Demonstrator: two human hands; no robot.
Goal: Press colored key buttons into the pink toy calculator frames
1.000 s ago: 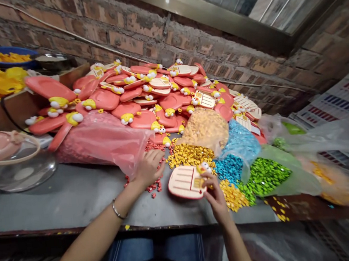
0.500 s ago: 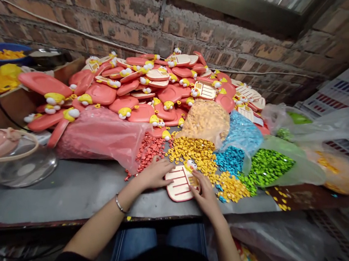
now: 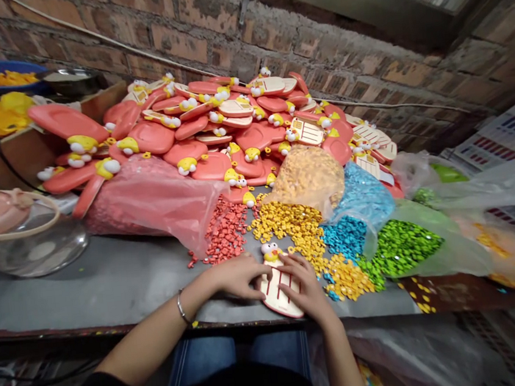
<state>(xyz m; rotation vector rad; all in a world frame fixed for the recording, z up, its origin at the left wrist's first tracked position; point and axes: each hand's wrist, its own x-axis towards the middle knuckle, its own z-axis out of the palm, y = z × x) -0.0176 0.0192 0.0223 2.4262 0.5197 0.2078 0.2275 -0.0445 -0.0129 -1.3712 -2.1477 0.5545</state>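
A grey workbench (image 3: 87,284) ran across in front of both hands, with pink plastic plaques (image 3: 150,136) heaped beyond. Red beads (image 3: 224,230) lay just ahead of the left hand (image 3: 239,278), yellow beads (image 3: 288,226) ahead of the right hand (image 3: 306,283). Between the hands sat a cream plaque (image 3: 281,295), red ruled lines, nothing legible, long axis pointing away from the person, yellow-and-white chick head (image 3: 271,251) at far end. Fingers of both hands curved, pressing it from either side.
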